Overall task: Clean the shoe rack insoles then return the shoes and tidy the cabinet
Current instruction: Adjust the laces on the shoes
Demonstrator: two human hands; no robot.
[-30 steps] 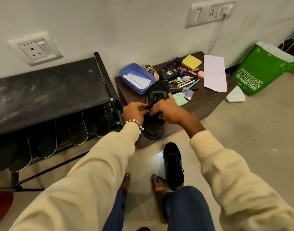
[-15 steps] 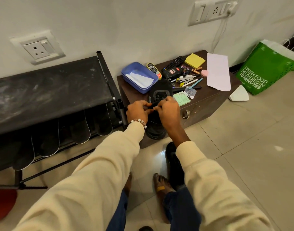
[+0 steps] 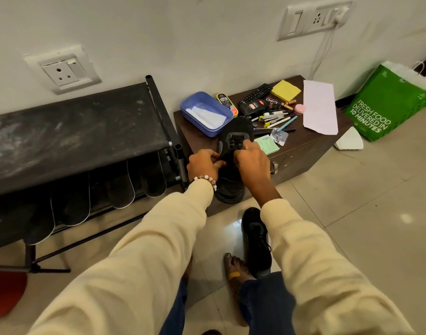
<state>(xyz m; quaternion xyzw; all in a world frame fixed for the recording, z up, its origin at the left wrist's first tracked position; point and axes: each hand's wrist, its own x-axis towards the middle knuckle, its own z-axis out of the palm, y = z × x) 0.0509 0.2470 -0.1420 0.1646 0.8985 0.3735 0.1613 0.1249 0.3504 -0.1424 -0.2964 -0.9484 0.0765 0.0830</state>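
A black shoe (image 3: 233,139) rests toe-up against the front edge of the low brown cabinet (image 3: 301,153). My left hand (image 3: 202,165) grips its left side by the opening. My right hand (image 3: 252,160) pinches its laces near the tongue. A second black shoe (image 3: 255,240) lies on the floor tiles beside my bare foot. To the left stands the black shoe rack (image 3: 74,131), and several dark insoles (image 3: 121,187) with pale edges lean on its lower shelf.
The cabinet top holds a blue tray (image 3: 206,112) with tissue, polish tins, a remote (image 3: 255,94), yellow sticky notes (image 3: 285,90), pens and a pink paper (image 3: 319,106). A green bag (image 3: 386,105) stands right. A red object (image 3: 6,293) lies bottom left.
My right hand has shifted slightly left along the laces, closer to my left hand. The shoe stays against the cabinet.
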